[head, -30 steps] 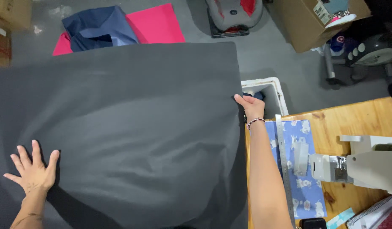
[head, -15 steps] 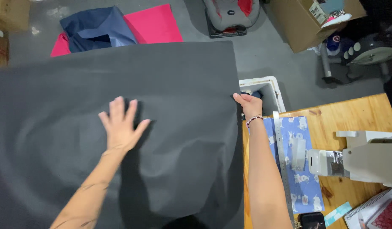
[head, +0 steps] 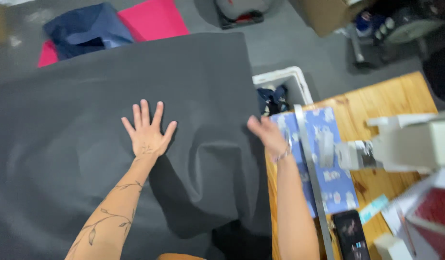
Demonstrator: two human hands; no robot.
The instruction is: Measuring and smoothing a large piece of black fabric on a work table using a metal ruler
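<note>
1. A person's left hand (head: 146,131) lies flat, fingers spread, palm down on a wide dark grey cloth (head: 87,144) that covers most of the work surface; it grasps nothing
2. The right hand (head: 266,134) is at the cloth's right edge, fingers loose and partly blurred; whether it pinches the edge cannot be told
3. Between the two hands the cloth rises in a soft fold, and its lower right part hangs over the edge in shadow
4. Just beyond the right hand stands a white bin (head: 290,82), open at the top, on the grey floor (head: 299,43); inside it lie dark blue scraps (head: 273,98) of fabric, bunched together
5. Beside the right forearm a blue patterned mat (head: 328,183) lies on a wooden table (head: 391,101), with a long grey ruler (head: 309,168) laid along it
6. A black phone (head: 350,233) rests at the mat's near end
7. A white sewing machine (head: 410,147) stands at the table's right side
8. On the floor past the cloth's far edge lie a pink sheet (head: 152,19) and, touching it, a folded navy cloth (head: 87,31)
9. A cardboard box (head: 323,14) stands on the floor at the upper right, its contents out of view
</note>
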